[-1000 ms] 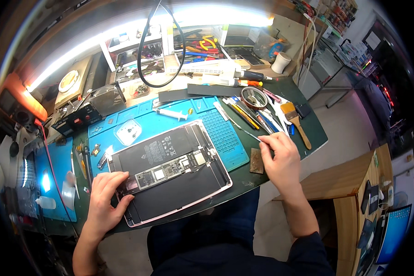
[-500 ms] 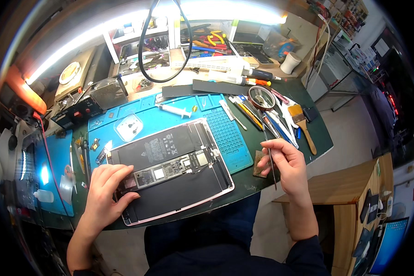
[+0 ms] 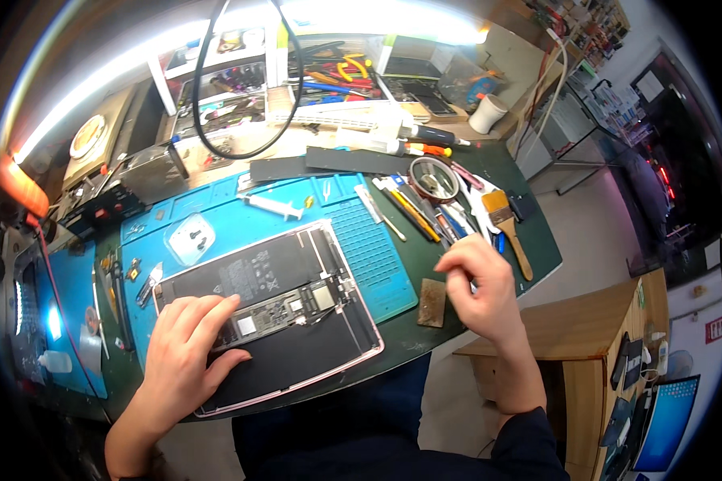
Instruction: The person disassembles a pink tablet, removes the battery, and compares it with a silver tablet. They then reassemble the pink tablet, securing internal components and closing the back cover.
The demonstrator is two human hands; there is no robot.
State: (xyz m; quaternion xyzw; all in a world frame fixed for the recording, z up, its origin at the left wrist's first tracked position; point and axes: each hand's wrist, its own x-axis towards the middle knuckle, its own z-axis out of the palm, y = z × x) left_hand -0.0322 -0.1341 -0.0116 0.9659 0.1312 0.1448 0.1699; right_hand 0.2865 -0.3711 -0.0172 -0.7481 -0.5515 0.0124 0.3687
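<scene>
An opened tablet (image 3: 293, 353) lies tilted on the bench, its black batteries and narrow circuit board (image 3: 277, 315) exposed in a pink-edged shell. My left hand (image 3: 180, 349) rests over the tablet's left end, thumb apart from the fingers, holding nothing visible. Over the bench's right side, my right hand (image 3: 483, 280) is closed with its fingers curled. Whatever it may hold is hidden behind the fingers. Just beyond it lies a pile of pens and slim tools (image 3: 421, 212), and a small brown block (image 3: 431, 303) sits to its left.
Beneath the tablet is a blue repair mat (image 3: 377, 264). It also carries a syringe (image 3: 271, 207) and a clear dish of small dark parts (image 3: 191, 238). A tape roll (image 3: 434, 179) and a wooden brush (image 3: 512, 232) lie at the right. A black cable loop (image 3: 196, 104) hangs above.
My view has shifted, so the bench sits further left. My right hand has turned and curled toward the tool pile. The thin metal tool it held no longer shows. My left hand stays on the tablet.
</scene>
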